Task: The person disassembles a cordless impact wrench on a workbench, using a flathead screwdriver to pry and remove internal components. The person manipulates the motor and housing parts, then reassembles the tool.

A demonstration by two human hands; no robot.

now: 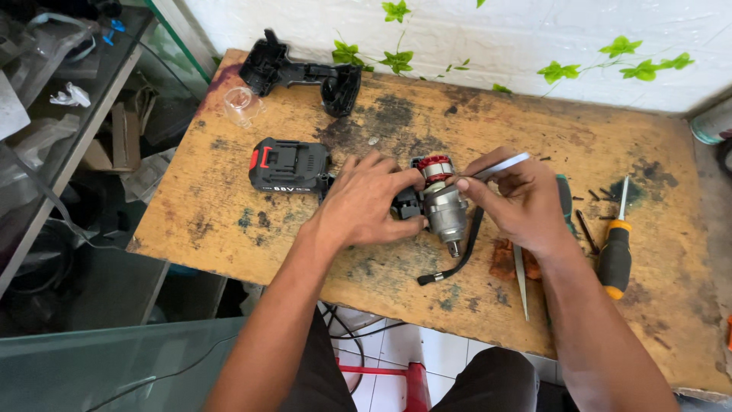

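On the stained wooden table (229, 229), your left hand (366, 202) clamps the opened drill body (408, 204) mid-table, beside its black battery (288, 165). Your right hand (518, 200) grips the grey motor (444, 207) and pinches a thin metal strip (503, 165).
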